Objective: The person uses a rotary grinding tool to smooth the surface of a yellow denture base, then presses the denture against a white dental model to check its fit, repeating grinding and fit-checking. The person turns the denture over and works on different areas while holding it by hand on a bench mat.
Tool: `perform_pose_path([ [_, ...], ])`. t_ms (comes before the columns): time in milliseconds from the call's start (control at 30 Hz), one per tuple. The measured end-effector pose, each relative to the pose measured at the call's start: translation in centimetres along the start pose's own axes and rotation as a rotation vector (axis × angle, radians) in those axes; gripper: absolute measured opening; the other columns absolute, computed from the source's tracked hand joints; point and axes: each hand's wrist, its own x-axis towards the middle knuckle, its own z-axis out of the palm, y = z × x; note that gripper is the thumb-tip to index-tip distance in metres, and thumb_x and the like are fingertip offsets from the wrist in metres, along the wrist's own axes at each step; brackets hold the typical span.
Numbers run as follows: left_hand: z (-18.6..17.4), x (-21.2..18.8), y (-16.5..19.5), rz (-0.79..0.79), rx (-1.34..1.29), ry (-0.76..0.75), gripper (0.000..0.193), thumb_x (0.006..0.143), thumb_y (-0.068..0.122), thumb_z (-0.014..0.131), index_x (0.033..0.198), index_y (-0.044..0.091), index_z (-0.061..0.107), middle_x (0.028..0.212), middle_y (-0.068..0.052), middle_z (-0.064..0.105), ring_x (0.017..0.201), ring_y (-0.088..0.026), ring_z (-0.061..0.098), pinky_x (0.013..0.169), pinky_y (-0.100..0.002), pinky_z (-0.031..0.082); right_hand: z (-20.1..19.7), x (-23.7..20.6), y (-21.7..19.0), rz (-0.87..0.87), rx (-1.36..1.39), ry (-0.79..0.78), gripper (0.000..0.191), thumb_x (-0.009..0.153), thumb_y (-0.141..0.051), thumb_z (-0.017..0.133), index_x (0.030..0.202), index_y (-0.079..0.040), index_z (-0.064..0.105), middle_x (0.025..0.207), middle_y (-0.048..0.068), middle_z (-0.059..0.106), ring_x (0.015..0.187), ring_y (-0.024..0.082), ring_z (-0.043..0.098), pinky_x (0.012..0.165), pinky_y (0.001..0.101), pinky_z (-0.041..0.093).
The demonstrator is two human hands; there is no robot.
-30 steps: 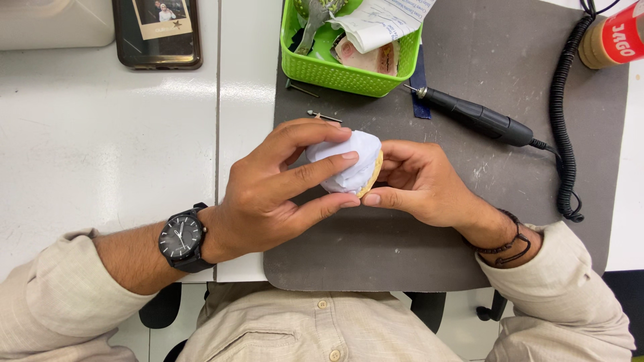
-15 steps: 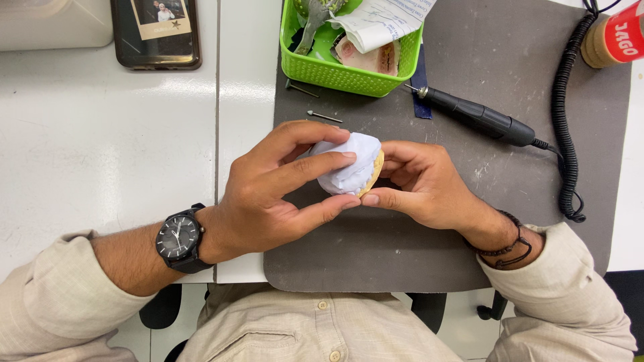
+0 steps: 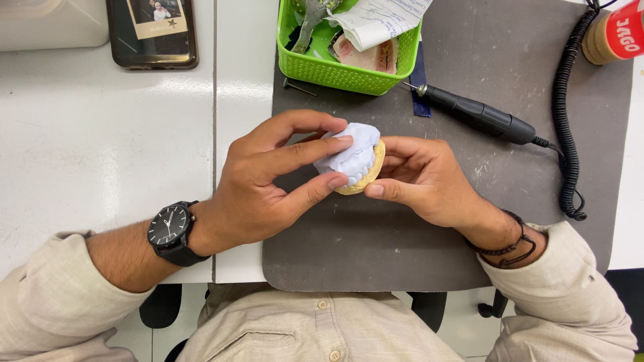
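Both my hands hold a dental cast (image 3: 355, 161) just above the grey work mat (image 3: 416, 248). The cast has a pale bluish-white upper part and a tan base underneath. My left hand (image 3: 268, 181), with a black wristwatch, wraps its fingers over the white top and its thumb below. My right hand (image 3: 422, 177), wearing a dark cord bracelet, grips the tan base from the right side. Much of the cast is hidden by my fingers.
A green plastic basket (image 3: 349, 70) with papers, a tool and another cast stands at the mat's far edge. A black rotary handpiece (image 3: 476, 115) with a coiled cord (image 3: 570, 114) lies to the right. A phone (image 3: 154, 33) rests on the white table; a small metal bur (image 3: 298, 86) lies beside the basket.
My hands have shifted the cast only slightly; the fingers of my left hand have adjusted a little on the white part.
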Motion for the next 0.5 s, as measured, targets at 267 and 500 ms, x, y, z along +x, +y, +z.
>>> perform_pose_path([
  [267, -0.2, 0.16, -0.14, -0.005, -0.023, -0.003, 0.037, 0.096, 0.014, 0.083, 0.131, 0.009, 0.07, 0.137, -0.012, 0.064, 0.124, -0.022, 0.071, 0.108, -0.032, 0.061, 0.18, -0.07, -0.14, 0.009, 0.043, 0.006, 0.054, 0.095, -0.008, 0.073, 0.144, 0.007, 0.054, 0.127, 0.014, 0.072, 0.115, 0.017, 0.07, 0.099, 0.0322, 0.059],
  [500, -0.61, 0.21, -0.24, 0.006, -0.046, -0.033, 0.039, 0.093, 0.015, 0.085, 0.129, 0.011, 0.071, 0.138, -0.011, 0.064, 0.126, -0.022, 0.069, 0.11, -0.035, 0.056, 0.2, -0.09, -0.26, -0.011, 0.036, -0.001, 0.054, 0.096, -0.007, 0.073, 0.145, 0.007, 0.054, 0.126, 0.015, 0.071, 0.116, 0.018, 0.07, 0.102, 0.0334, 0.059],
])
